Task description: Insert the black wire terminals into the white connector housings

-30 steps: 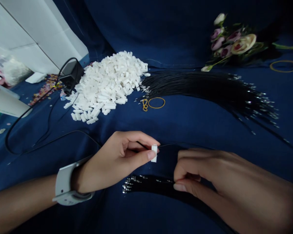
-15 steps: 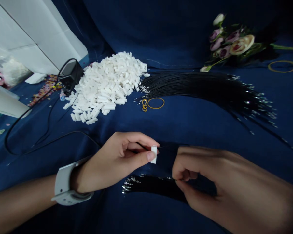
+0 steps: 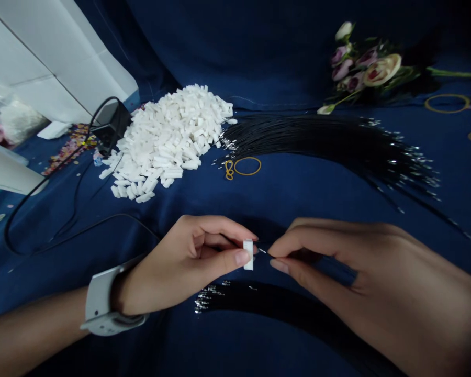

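Currently, a small white plastic connector housing (image 3: 248, 254) is pinched by the left hand (image 3: 180, 264), and a thin black metal-tipped wire (image 3: 262, 251) by the nearby right hand (image 3: 329, 256), just short of it; a heaped pile of white housings (image 3: 165, 146) and a long black wire sheaf (image 3: 317, 139) are left upper centre.

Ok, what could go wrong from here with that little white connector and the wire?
The metal wire terminal could bend if it meets the white connector housing off line. The right hand holds it by fine wire, which may flex. The left hand pinches the small housing, which might slip, perhaps into the black wire bundle below.

Navy cloth (image 3: 290, 196), white connectors (image 3: 165, 146), black wires (image 3: 317, 139)
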The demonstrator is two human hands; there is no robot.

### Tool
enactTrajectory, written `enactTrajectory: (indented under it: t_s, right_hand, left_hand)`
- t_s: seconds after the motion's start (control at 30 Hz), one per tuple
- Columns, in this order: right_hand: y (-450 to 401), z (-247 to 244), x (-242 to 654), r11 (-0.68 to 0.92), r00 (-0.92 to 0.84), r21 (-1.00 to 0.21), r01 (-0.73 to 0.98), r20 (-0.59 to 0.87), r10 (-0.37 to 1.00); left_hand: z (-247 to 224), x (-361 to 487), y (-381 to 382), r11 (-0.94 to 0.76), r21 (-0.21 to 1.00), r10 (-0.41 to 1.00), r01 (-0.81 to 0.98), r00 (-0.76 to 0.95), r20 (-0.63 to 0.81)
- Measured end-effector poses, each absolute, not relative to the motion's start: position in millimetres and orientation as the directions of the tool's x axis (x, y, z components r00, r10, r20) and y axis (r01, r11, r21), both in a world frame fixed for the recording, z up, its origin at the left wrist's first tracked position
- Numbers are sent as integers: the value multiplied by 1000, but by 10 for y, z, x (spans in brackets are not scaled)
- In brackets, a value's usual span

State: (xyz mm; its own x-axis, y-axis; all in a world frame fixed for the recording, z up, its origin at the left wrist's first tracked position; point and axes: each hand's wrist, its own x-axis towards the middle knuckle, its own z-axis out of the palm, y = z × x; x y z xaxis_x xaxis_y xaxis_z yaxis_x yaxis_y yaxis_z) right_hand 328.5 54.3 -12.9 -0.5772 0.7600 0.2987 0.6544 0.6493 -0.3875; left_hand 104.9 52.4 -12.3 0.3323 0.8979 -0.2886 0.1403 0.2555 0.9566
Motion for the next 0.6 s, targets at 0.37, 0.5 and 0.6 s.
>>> enactTrajectory:
  t_s: [0.37, 0.5, 0.6]
  right_hand:
    - [588, -233, 3293, 599, -584, -504, 622, 211, 784]
    - [583, -153, 3219, 639, -627, -524, 562, 234, 743]
    - [576, -110, 3159, 681, -631, -511, 524, 304, 714]
  left_hand:
    - [-140, 1057, 515, 236, 965, 904, 111, 340, -260]
    - [-143, 1057, 509, 254, 961, 903, 110, 328, -276]
    - [-144, 1060, 503, 245, 962, 907, 118, 323, -270]
